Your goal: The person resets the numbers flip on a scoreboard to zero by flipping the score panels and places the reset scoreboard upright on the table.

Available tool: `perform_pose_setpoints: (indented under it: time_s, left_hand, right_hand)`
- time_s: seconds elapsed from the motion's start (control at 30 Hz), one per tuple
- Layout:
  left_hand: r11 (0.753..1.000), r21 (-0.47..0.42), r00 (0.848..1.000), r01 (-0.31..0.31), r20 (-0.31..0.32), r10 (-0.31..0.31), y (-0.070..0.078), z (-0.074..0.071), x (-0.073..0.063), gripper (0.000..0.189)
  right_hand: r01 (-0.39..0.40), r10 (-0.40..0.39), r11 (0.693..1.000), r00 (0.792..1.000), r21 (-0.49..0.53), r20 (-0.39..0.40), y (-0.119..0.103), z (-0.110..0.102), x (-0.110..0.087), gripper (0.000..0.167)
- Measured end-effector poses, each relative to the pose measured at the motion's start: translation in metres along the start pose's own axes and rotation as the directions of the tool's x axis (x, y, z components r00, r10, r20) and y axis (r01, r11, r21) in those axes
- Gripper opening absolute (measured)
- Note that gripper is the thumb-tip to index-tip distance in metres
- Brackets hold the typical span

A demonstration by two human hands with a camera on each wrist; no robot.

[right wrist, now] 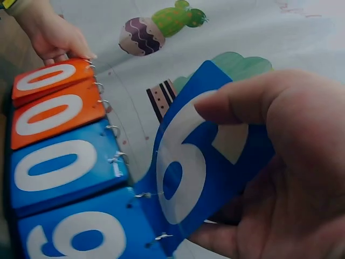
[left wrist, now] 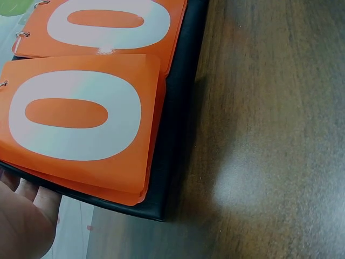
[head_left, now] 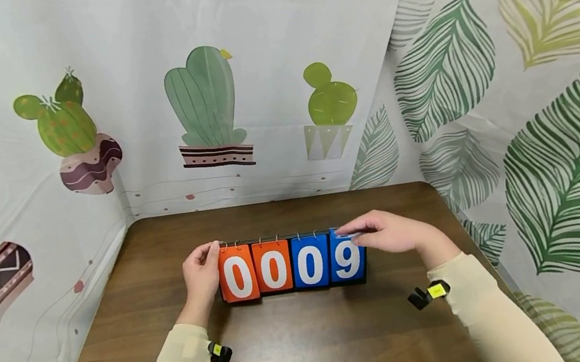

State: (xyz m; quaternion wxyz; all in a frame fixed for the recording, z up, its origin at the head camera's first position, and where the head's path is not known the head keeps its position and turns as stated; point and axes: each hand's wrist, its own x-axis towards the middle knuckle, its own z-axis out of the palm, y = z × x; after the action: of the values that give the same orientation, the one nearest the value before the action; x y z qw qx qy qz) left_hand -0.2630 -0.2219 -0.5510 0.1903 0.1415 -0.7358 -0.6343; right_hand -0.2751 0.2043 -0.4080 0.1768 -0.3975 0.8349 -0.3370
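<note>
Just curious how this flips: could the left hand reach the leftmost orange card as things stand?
Probably yes: the left hand grips the scoreboard just beside the leftmost orange card, and nothing visible blocks the way.

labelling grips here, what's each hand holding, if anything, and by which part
The right hand pinches a lifted blue number card near its free end; the left hand grips the flip scoreboard by its left end, near the top.

place: draped, booth-like indoor corner | signs: cactus-print cloth (head_left: 271,52) behind and left, leaf-print cloth (head_left: 445,73) on the right, both close round a wood-grain desk (head_left: 303,342) | wider room: cannot tell
</note>
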Motion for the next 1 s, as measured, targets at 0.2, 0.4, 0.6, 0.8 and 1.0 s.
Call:
perform_pose_setpoints:
  time_s: [0.2,0.4,0.6,0.8,1.0]
  left_hand:
    - [1.0,0.007,1.0,-0.004,-0.013,0.004,-0.008,0.0,0.001,0.035]
    - [1.0,0.009,1.0,-0.024,-0.019,0.024,-0.008,0.001,0.0,0.038]
    - [1.0,0.007,1.0,-0.019,-0.018,0.019,-0.007,0.002,-0.001,0.036]
    - [1.0,-0.009,1.0,-0.021,-0.013,0.021,-0.008,0.002,0.0,0.036]
    - [1.0,0.003,1.0,-0.019,-0.011,0.019,-0.009,0.001,0.001,0.036]
  right_hand:
    - [-0.068,0.068,0.998,0.998,-0.011,0.002,0.005,0.032,-0.011,0.039]
    - [-0.102,0.09,0.989,0.99,-0.11,-0.11,0.017,0.072,-0.017,0.041]
    - [-0.145,0.065,0.946,0.961,-0.291,-0.268,0.026,0.11,-0.02,0.041]
    - [-0.14,-0.046,0.875,0.929,-0.464,-0.368,0.047,0.14,-0.017,0.044]
    - [-0.124,-0.118,0.849,0.903,-0.513,-0.414,0.066,0.159,-0.014,0.045]
